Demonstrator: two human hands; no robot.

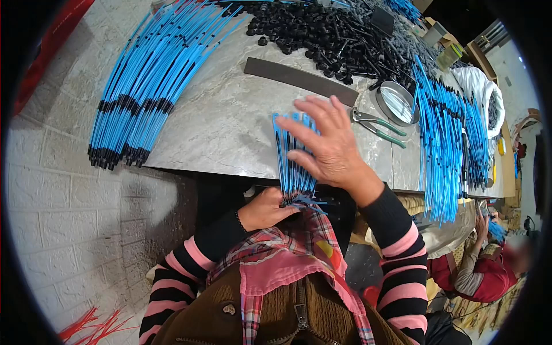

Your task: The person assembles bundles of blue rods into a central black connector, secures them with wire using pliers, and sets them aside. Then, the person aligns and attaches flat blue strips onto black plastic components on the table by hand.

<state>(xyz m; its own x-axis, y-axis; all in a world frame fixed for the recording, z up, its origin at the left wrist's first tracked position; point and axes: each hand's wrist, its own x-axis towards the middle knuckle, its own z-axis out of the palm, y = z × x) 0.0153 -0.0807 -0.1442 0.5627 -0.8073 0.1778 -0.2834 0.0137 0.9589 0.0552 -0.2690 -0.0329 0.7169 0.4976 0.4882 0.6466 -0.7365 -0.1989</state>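
My left hand (267, 208) is closed around the near end of a small bundle of thin blue strips (283, 155) at the table's front edge. Dark pieces show among the strips. Over the far part of this bundle hovers my right hand (332, 146), its fingers spread; whether a fingertip touches the strips I cannot tell. Just right of it lie pliers with green handles (379, 127). A flat dark bar (299, 80) rests beyond the hand.
A large bundle of blue strips with black fittings (132, 109) hangs over the table's left edge. More blue bundles (440, 138) lie at right, beside a round metal tin (397, 103). Black plastic parts (322, 34) are heaped at the back. Another person (480, 270) sits at far right.
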